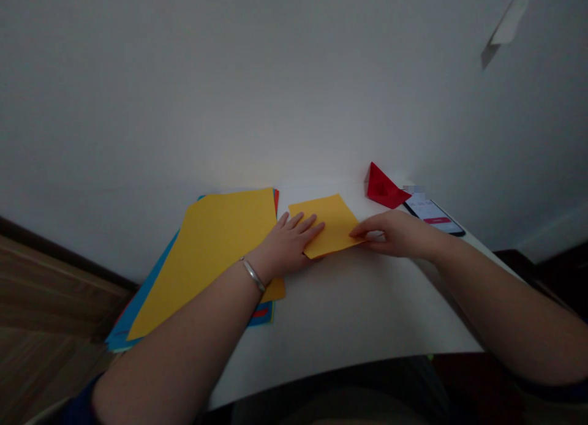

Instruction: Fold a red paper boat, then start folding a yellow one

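A small yellow sheet of paper [337,223], which looks folded, lies on the white table [349,308] in front of me. My left hand [294,244] rests on its left part with the fingers spread flat; the thumb is mostly hidden near the lower edge. At the right corner, the thumb and fingertips of my right hand [390,234] pinch the same paper. Beyond the right hand, close to the wall, stands a red folded paper boat [386,189].
To the left, a stack of large coloured paper has a yellow sheet [215,235] on top and blue sheets [151,290] showing beneath. A phone [434,214] with a lit screen lies behind my right hand. The wall [285,94] borders the table's far edge.
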Motion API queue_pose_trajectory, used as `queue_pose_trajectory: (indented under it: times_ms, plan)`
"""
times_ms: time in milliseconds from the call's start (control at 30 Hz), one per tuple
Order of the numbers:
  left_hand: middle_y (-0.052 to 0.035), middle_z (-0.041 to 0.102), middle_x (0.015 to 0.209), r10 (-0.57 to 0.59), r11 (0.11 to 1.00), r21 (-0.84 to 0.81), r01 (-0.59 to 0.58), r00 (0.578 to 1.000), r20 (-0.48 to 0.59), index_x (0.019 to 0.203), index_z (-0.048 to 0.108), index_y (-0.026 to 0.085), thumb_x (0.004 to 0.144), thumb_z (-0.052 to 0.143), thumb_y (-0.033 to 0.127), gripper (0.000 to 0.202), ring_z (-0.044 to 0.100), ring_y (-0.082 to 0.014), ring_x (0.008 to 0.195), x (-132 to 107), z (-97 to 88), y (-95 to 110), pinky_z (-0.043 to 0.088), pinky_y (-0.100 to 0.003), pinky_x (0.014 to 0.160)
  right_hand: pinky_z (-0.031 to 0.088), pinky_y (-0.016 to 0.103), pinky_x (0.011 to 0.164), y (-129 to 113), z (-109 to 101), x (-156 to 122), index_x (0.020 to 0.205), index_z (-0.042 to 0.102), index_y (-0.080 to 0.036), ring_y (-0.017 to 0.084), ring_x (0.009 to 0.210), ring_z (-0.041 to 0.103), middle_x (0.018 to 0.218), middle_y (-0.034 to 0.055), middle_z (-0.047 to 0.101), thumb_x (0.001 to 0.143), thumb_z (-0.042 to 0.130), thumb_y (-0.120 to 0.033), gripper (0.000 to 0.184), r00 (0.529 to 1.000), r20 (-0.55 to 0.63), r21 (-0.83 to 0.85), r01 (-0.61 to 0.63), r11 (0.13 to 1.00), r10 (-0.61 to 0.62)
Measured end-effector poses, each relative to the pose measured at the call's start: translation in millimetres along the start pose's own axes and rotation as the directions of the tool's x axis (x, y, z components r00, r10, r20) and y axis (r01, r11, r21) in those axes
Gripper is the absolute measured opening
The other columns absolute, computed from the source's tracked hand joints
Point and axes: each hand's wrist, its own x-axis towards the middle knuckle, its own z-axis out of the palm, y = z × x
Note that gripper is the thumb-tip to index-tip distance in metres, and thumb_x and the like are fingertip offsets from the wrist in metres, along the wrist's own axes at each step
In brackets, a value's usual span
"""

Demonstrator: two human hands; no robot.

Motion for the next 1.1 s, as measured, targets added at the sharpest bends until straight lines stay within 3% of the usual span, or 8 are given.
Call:
queue_pose_trajectory:
  times_ms: [67,167,333,500,667,767,933,1100]
  plan:
    - [-0.0107,0.04,0.151,0.02,0.998,-0.064,-0.021,1.0,-0.019,0.143,0.041,0.022,0.092,0.045,0.054,0.061,0.033,-0.0325,0.14,0,-0.6,1,0.017,-0.057,0.114,0.045,0.026,0.059,4,-1,-1,0.098,0.073,-0.023,0.016,0.067,0.064,0.082,0.0017,0.074,0.084,0.058,-0.032,0.022,0.997,-0.049,0.046,-0.063,0.997,0.065]
    - [-0.0086,0.053,0.141,0.067,0.97,-0.234,-0.072,0.997,-0.031,0.135,0.05,0.024,0.094,0.043,0.051,0.05,0.04,-0.0269,0.135,2,-3.2,4,0.019,-0.053,0.115,0.036,0.025,0.047,9,1,0,0.085,0.071,-0.021,0.014,0.055,0.057,0.066,0.0005,0.067,0.087,0.055,-0.047,0.031,0.978,-0.123,0.103,-0.158,0.982,0.17]
    - [-0.0106,0.059,0.134,0.078,0.833,-0.535,-0.141,0.987,-0.139,0.126,0.057,0.018,0.097,0.035,0.042,0.044,0.051,-0.0241,0.124,9,-6.2,6,0.034,-0.043,0.11,0.042,0.028,0.057,8,9,4,0.096,0.072,-0.022,0.019,0.071,0.063,0.086,0.0052,0.072,0.087,0.054,-0.048,0.033,0.948,-0.205,0.046,-0.24,0.97,0.245]
    - [-0.0117,0.069,0.11,-0.13,0.702,-0.709,0.075,0.991,-0.024,0.112,0.06,0.016,0.092,0.044,0.044,0.038,0.064,-0.0255,0.099,13,-3.0,7,0.05,-0.039,0.088,0.045,0.033,0.07,5,14,8,0.113,0.069,-0.021,0.023,0.085,0.065,0.105,0.0074,0.072,0.088,0.053,-0.043,0.038,0.933,-0.19,-0.105,-0.327,0.939,0.304]
    - [-0.0096,0.066,0.102,-0.326,0.551,-0.827,0.11,0.941,-0.091,0.128,0.043,0.017,0.087,0.053,0.037,0.046,0.065,-0.0202,0.085,16,3.2,8,0.053,-0.034,0.074,0.043,0.032,0.065,6,15,9,0.102,0.072,-0.022,0.025,0.088,0.064,0.1,0.0081,0.072,0.088,0.05,-0.045,0.034,0.935,-0.168,-0.193,-0.341,0.92,0.312]
    - [-0.0101,0.06,0.109,-0.387,0.59,-0.8,0.11,0.908,-0.16,0.137,0.036,0.016,0.086,0.055,0.031,0.056,0.063,-0.0142,0.074,17,5.2,8,0.053,-0.031,0.071,0.04,0.032,0.06,6,16,10,0.098,0.071,-0.022,0.024,0.081,0.064,0.094,0.008,0.072,0.088,0.051,-0.046,0.032,0.926,-0.179,-0.22,-0.366,0.904,0.332]
    - [-0.013,0.052,0.122,-0.351,0.766,-0.634,0.106,0.895,-0.275,0.122,0.056,0.013,0.087,0.05,0.026,0.037,0.06,-0.0101,0.069,15,2.9,9,0.053,-0.031,0.074,0.04,0.031,0.062,6,18,11,0.096,0.07,-0.021,0.022,0.079,0.062,0.093,0.0077,0.071,0.085,0.056,-0.039,0.025,0.931,-0.21,-0.188,-0.337,0.922,0.298]
    - [-0.0105,0.063,0.117,-0.257,0.942,-0.288,0.172,0.922,-0.289,0.119,0.062,0.015,0.088,0.051,0.027,0.036,0.06,-0.0252,0.104,13,-2.3,14,0.046,-0.041,0.095,0.042,0.032,0.066,11,22,12,0.094,0.069,-0.021,0.023,0.081,0.062,0.093,0.0076,0.07,0.083,0.059,-0.037,0.022,0.919,-0.243,-0.129,-0.348,0.929,0.311]
